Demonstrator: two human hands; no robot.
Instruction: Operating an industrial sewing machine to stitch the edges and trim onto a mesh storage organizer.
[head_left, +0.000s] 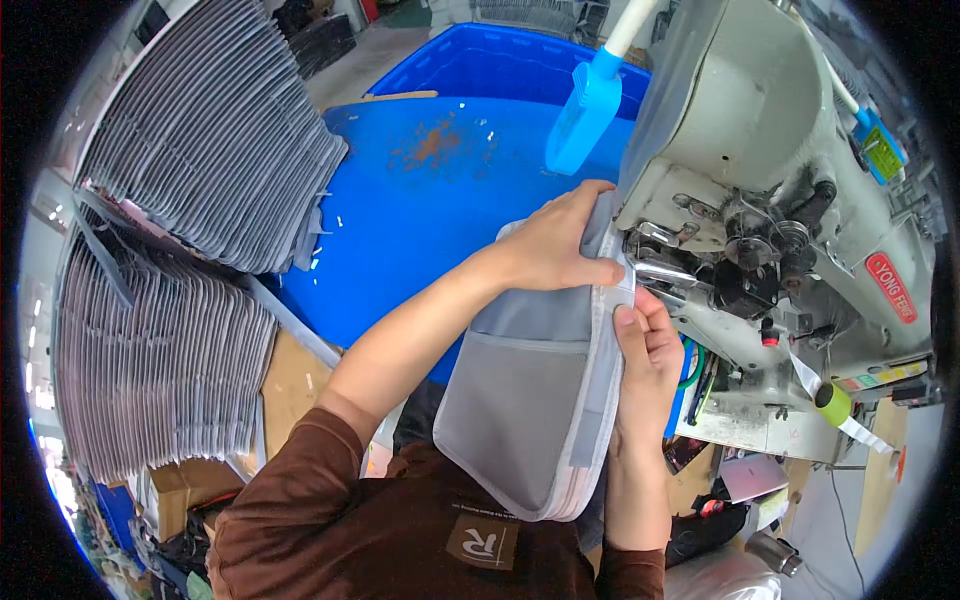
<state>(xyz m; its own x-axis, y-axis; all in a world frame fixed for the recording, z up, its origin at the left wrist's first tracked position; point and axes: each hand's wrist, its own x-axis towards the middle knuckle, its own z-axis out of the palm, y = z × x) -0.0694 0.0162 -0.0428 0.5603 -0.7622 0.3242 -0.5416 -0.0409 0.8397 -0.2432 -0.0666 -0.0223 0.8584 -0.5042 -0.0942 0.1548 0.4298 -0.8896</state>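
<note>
A grey fabric bag point(515, 425) with a flat pocket on its face and pale trim round its edge hangs tilted in front of my body. Its upper edge lies against the head of a grey-white sewing machine point(665, 195). My left hand point(560, 240) grips the upper part of the bag, thumb on the near side and fingers over the far edge. Lower down, my right hand point(650, 350) pinches the bag's right edge between thumb and fingers, close to the machine's metal arm point(668, 273). The stitching point itself is hidden behind the bag and my fingers.
Tall stacks of grey fabric pieces point(210, 130) stand at the left. A blue surface point(375, 220) with scraps and brown dust lies beyond my hands, with a blue bin point(490, 68) behind it. A light-blue lamp-like fixture point(585, 115) hangs near the machine. White tape point(865, 434) trails at the right.
</note>
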